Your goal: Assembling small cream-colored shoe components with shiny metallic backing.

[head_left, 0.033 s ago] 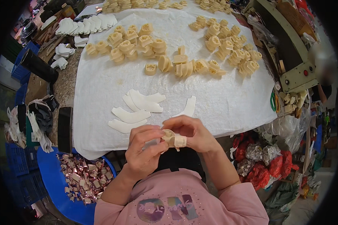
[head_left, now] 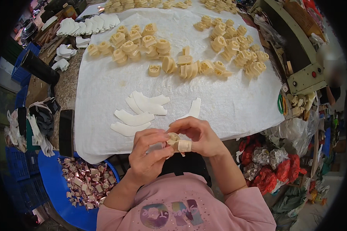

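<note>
In front of my chest, at the near edge of the cloth, I hold a small cream moulded piece [head_left: 173, 138] with a hollowed, rounded top. My left hand [head_left: 148, 150] pinches its left side between thumb and fingers. From the right, my right hand [head_left: 198, 134] grips the same piece, fingers curled over it; a beige band wraps one digit. The fingers cover much of the piece. Just beyond my hands lie several curved white strips [head_left: 135, 119], some overlapping. A separate white strip [head_left: 194, 107] lies beyond my right hand, partly hidden by it.
Many cream moulded pieces [head_left: 154, 46] stand in clusters across the far side of the white cloth [head_left: 104, 84]. At the left edge lie a dark phone [head_left: 66, 133] and a black tube [head_left: 40, 68]. A blue tub [head_left: 52, 184] holds shiny pinkish parts. Red plastic bags [head_left: 266, 179] sit lower right.
</note>
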Motion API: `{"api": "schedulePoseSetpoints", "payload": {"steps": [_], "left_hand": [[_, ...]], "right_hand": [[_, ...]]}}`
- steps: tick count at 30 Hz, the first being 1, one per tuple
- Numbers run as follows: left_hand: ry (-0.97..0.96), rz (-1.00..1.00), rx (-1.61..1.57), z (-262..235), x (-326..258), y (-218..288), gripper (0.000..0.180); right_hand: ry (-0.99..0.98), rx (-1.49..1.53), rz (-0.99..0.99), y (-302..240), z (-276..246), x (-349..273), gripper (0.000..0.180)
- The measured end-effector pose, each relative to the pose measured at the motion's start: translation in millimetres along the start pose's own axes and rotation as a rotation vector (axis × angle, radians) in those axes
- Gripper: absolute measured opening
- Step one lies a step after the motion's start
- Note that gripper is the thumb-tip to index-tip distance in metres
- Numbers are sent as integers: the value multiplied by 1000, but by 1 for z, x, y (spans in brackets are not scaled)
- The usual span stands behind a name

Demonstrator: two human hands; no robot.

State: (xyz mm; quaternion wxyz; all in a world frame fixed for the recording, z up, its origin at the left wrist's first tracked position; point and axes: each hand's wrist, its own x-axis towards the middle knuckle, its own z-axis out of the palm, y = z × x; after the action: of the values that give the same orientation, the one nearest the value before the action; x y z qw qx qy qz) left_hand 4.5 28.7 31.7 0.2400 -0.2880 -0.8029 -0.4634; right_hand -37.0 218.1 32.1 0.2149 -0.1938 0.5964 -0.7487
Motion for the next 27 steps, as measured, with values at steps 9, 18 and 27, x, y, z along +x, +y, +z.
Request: {"api": "schedulePoseSetpoints", "payload": {"steps": [9,18,27], "left_hand": [[-120,-781,-1134,11,-5,4,61],[-33,-732,-1001,21,-11,8,51],[-3,-509,-761,32,-9,18,62]], "right_hand": [[85,-498,-428,0,16,3,45],[155,-379,-265,19,21,-1,31],[-19,149,15,22,25,-2,12]]}}
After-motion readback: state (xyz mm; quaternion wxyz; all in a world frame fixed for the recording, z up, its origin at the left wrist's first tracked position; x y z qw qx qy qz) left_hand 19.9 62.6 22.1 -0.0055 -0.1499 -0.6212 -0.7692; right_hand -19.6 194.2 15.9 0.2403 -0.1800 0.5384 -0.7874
